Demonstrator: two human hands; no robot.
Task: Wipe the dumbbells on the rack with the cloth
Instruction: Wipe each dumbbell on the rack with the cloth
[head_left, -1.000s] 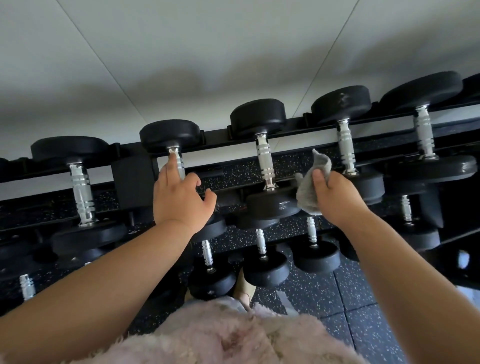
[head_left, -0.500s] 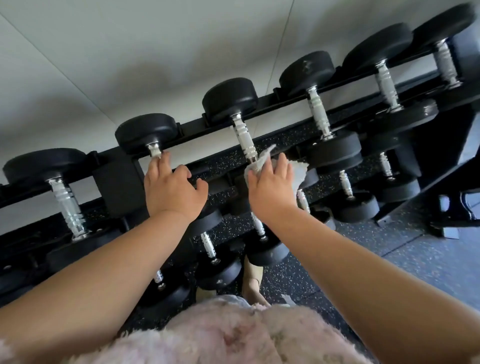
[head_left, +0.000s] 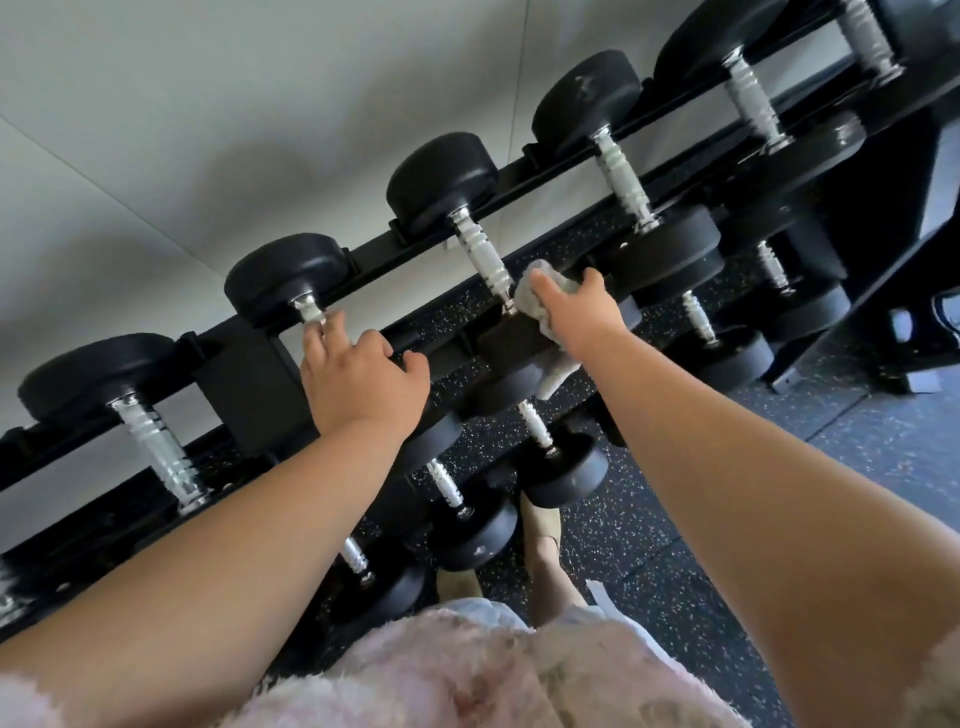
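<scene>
A black rack (head_left: 545, 166) carries a row of black dumbbells with chrome handles. My right hand (head_left: 582, 312) holds a grey cloth (head_left: 535, 301) against the near head of the third dumbbell (head_left: 478, 249) from the left, at the bottom of its handle. The cloth's tail hangs below my wrist. My left hand (head_left: 358, 379) lies over the handle of the second dumbbell (head_left: 285, 275), fingers curled round it and fingertips near its far head.
More dumbbells sit on the lower tier (head_left: 566, 467) under my arms. Speckled black rubber floor (head_left: 857, 467) spreads to the right. A white wall (head_left: 208, 104) is behind the rack. My feet (head_left: 540, 525) stand close to the rack's base.
My right hand with the cloth moved left from the gap between dumbbells onto the third dumbbell's handle, then down to its near head. The view tilted. My left hand stayed on its dumbbell.
</scene>
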